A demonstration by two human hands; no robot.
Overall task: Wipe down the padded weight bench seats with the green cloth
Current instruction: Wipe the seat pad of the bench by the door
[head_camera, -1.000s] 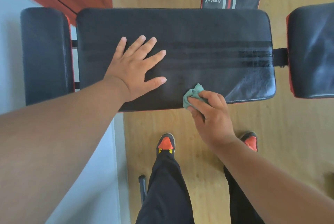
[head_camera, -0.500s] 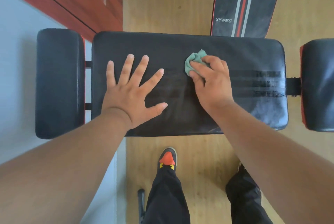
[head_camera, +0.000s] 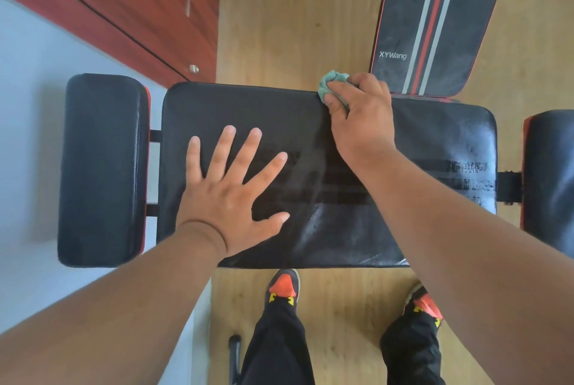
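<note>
Both forearms are bare to the frame edge, with no sleeves, watch or rings showing. The legs wear loose black trousers [head_camera: 276,344]. Below them sit dark shoes [head_camera: 283,286] with orange-red toe caps and small yellow marks just behind the caps.

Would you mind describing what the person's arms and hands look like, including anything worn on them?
Both arms are bare to the frame edge: no sleeves in view. The left hand and right hand wear no gloves, rings or watch. A thin crease or band line crosses the left wrist; I cannot tell which.
</note>
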